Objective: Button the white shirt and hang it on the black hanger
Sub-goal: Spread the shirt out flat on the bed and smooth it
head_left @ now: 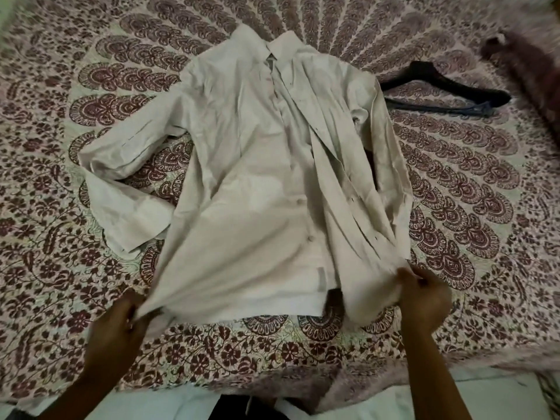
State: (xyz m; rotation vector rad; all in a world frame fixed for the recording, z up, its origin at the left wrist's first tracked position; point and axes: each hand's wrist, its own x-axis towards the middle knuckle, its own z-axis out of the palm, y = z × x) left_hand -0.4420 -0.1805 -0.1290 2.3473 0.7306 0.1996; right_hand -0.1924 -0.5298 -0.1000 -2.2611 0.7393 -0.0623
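The white shirt point(257, 165) lies front up on the bed, collar far from me, hem near me. Its front is unbuttoned, and the right panel is folded over and rumpled. My left hand point(116, 324) pinches the hem's lower left corner. My right hand point(422, 300) grips the bunched lower right corner of the hem. The cloth between my hands is pulled taut. The black hanger point(445, 89) lies flat on the bed to the right of the shirt's shoulder, its left end partly under the shirt.
A patterned maroon and cream bedspread point(485, 192) covers the bed. A dark maroon cloth point(527, 71) lies at the far right edge. The bed's near edge runs just below my hands, with pale floor beyond it.
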